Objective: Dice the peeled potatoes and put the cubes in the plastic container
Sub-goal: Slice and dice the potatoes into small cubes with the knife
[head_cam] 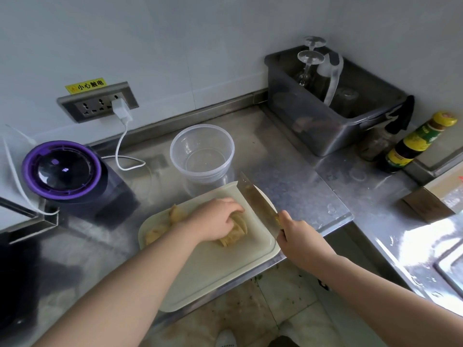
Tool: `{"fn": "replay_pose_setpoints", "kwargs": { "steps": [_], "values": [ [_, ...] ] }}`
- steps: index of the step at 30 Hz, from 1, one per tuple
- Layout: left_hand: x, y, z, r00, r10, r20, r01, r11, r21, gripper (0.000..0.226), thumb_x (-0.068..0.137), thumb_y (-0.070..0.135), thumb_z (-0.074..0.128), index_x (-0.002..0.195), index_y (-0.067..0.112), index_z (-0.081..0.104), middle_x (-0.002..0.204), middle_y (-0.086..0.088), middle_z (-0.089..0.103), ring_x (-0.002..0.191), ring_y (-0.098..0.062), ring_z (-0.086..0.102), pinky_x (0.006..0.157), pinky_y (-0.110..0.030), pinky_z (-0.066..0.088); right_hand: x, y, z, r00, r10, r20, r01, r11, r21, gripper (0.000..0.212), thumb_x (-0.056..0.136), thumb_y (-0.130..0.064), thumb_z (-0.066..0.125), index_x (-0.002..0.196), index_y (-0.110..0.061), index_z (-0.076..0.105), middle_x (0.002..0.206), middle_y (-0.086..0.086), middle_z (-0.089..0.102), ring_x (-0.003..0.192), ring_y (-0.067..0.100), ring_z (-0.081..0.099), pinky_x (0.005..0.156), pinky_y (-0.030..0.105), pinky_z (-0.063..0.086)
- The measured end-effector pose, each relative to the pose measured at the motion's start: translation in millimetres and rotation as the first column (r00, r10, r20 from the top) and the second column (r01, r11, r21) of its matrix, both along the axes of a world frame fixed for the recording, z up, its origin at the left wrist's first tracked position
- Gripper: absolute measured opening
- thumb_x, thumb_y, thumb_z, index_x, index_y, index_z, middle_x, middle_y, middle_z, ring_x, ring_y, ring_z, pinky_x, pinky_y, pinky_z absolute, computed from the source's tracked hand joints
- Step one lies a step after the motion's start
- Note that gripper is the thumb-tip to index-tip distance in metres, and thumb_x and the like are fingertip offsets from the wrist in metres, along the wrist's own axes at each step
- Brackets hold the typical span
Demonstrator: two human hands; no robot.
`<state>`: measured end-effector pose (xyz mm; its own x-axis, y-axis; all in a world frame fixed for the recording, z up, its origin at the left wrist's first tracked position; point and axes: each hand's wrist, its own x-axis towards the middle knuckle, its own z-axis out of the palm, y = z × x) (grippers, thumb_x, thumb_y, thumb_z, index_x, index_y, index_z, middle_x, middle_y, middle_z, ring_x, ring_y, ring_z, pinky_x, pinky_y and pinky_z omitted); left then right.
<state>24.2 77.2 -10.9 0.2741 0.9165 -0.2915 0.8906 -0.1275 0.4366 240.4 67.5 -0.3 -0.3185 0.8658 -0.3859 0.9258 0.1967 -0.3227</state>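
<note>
in the head view, the cutting board (250, 249) is lying on the steel surface (288, 176), with its near corner seeming to hang past the surface's edge. near the middle of the board the left hand (215, 219) is bearing down on a potato (236, 234) that is fanning into slices, the fingers curling over its top. just off the board's right edge the right hand (298, 234) is wrapping tightly round the handle of a cleaver (255, 199). its blade is hanging tilted above the board's far right part, beside the slices and seemingly not touching them. more potato pieces (160, 229) are waiting on the board's left side, behind the left wrist. the plastic container (200, 171) is standing just beyond the board's far edge, upright, open and holding no cubes that can be seen. left of the board a purple-lidded appliance (62, 169) is sitting, and well beyond its far right corner a grey tub (325, 126). judging from this, the dicing is going on at an early stage, with slicing under way and nothing going into the container yet. the next move is probably calling for the blade coming down across the gathered slices, the left fingertips tucking back clear of the edge and holding the stack from sliding apart.
</note>
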Motion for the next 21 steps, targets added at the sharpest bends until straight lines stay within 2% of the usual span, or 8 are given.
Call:
{"fn": "replay_pose_setpoints", "kwargs": {
  "steps": [4, 7, 11, 16, 19, 21],
  "values": [
    [18, -1, -1, 0.964, -0.148, -0.220, 0.122, 0.984, -0.127, 0.060, 0.088, 0.027, 0.050, 0.146, 0.027, 0.035, 0.147, -0.001, 0.036, 0.136, -0.024, 0.035, 0.113, -0.035, 0.028, 0, 0, 3, 1.000, -0.019, -0.012, 0.019, 1.000, 0.007, 0.006, 0.096, -0.009, 0.033, 0.096, -0.015, 0.032, 0.064, 0.004, 0.046, 0.052, 0.018, 0.040, 0.045, 0.029, 0.026],
    [23, 0, 0, 0.928, -0.189, -0.321, 0.150, 0.978, -0.142, 0.064, 0.085, 0.030, 0.053, 0.146, 0.024, 0.035, 0.142, -0.006, 0.034, 0.133, -0.027, 0.036, 0.113, -0.036, 0.025, -1, -1, 5, 1.000, -0.013, -0.015, 0.014, 1.000, 0.009, 0.008, 0.096, -0.009, 0.033, 0.095, -0.016, 0.029, 0.063, 0.004, 0.045, 0.051, 0.017, 0.039, 0.044, 0.028, 0.026],
    [21, 0, 5, 0.900, -0.236, -0.367, 0.202, 0.971, -0.129, 0.056, 0.082, 0.029, 0.057, 0.136, 0.018, 0.047, 0.132, -0.007, 0.036, 0.125, -0.028, 0.042, 0.110, -0.034, 0.028, -1, -4, 5, 1.000, -0.006, -0.010, 0.006, 1.000, 0.010, 0.006, 0.097, -0.010, 0.033, 0.098, -0.016, 0.031, 0.064, 0.004, 0.046, 0.052, 0.018, 0.042, 0.044, 0.028, 0.027],
    [10, -7, 3, 0.806, -0.352, -0.475, 0.322, 0.935, -0.146, 0.072, 0.077, 0.029, 0.070, 0.140, 0.019, 0.037, 0.139, -0.006, 0.034, 0.126, -0.026, 0.042, 0.105, -0.037, 0.032, 0, -5, 0, 1.000, -0.007, -0.009, 0.007, 1.000, 0.007, 0.010, 0.095, -0.010, 0.034, 0.104, -0.015, 0.034, 0.066, 0.005, 0.049, 0.056, 0.022, 0.046, 0.045, 0.029, 0.029],
    [5, -10, -1, 0.786, -0.338, -0.518, 0.350, 0.933, -0.077, 0.068, 0.081, 0.026, 0.069, 0.140, 0.020, 0.037, 0.141, -0.004, 0.037, 0.129, -0.025, 0.040, 0.105, -0.036, 0.031, -1, -5, 0, 1.000, 0.001, -0.018, -0.001, 1.000, 0.015, 0.012, 0.096, -0.011, 0.035, 0.107, -0.016, 0.034, 0.067, 0.004, 0.050, 0.055, 0.021, 0.048, 0.044, 0.028, 0.030],
    [3, -12, -2, 0.791, -0.307, -0.529, 0.339, 0.940, -0.037, 0.061, 0.081, 0.032, 0.068, 0.136, 0.021, 0.041, 0.137, -0.004, 0.043, 0.128, -0.024, 0.042, 0.103, -0.036, 0.031, -2, -5, 0, 1.000, 0.010, -0.013, -0.010, 1.000, 0.016, 0.009, 0.097, -0.011, 0.034, 0.104, -0.016, 0.032, 0.065, 0.003, 0.048, 0.053, 0.018, 0.045, 0.044, 0.026, 0.028]
  ]
}}
